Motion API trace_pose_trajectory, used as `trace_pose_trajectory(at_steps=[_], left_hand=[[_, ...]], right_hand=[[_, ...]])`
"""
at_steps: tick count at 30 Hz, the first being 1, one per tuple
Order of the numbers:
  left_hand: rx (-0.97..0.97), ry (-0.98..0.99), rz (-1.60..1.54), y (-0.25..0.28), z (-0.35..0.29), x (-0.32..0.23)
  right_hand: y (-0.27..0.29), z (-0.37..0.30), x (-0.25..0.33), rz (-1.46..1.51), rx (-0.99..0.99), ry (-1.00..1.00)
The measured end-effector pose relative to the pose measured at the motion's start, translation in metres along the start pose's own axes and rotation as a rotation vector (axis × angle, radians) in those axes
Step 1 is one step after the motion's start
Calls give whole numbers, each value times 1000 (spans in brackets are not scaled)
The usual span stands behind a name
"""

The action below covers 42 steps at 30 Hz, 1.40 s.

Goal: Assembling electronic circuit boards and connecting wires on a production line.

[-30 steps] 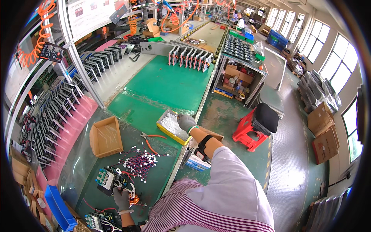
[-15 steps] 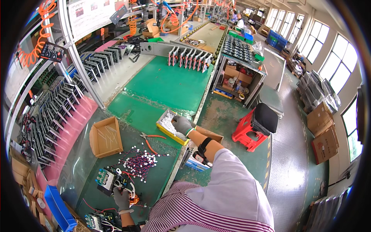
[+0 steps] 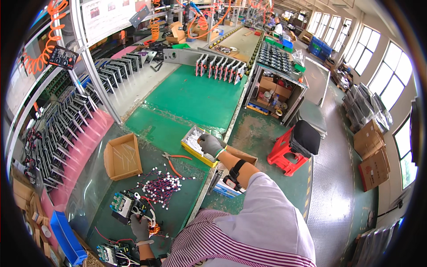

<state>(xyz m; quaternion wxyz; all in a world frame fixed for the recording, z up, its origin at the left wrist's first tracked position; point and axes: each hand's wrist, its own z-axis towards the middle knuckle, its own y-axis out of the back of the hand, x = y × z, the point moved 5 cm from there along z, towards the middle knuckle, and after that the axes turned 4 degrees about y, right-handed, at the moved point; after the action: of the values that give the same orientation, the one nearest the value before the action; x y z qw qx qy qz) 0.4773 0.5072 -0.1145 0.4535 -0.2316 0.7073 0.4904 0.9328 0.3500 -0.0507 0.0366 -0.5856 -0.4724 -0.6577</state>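
Observation:
My right hand, in a grey glove, reaches over a yellow-rimmed tray of small white parts. Its fingers are bent down among the parts; what they pinch is hidden. Nearer me, my gloved left hand is closed on the near edge of a circuit board with green terminals and a metal heat sink. A copper-wound coil on wires lies right beside that hand. A bundle of dark and red cables with white connectors rests beyond the board.
Red-handled pliers and a cardboard box with thin white strips lie on the bench. A second circuit board sits at the near edge, by a blue bin. Racked boards line the left. A red stool stands right.
The whole view has shifted very slightly. Both hands keep their places, the right in the tray and the left on the circuit board.

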Motion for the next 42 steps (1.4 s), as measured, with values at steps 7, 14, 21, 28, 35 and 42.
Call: trace_pose_trajectory(at_steps=[7,14,21,28,35,42], left_hand=[[-57,-30,3,0,2,4],[-27,-29,-53,-1,0,-1],[-45,-31,-13,1,-1,-7],[-33,-11,-58,0,1,1],[-38,-18,-32,-1,2,6],[-30,-7,-12,2,-4,-15]], right_hand=[[3,-11,10,148,45,-58],[-5,-26,31,213,96,-81],[-9,-30,41,202,101,-32],[-13,-28,34,241,93,-37],[-19,-28,30,307,123,-48],[-26,-30,33,357,151,-16]])
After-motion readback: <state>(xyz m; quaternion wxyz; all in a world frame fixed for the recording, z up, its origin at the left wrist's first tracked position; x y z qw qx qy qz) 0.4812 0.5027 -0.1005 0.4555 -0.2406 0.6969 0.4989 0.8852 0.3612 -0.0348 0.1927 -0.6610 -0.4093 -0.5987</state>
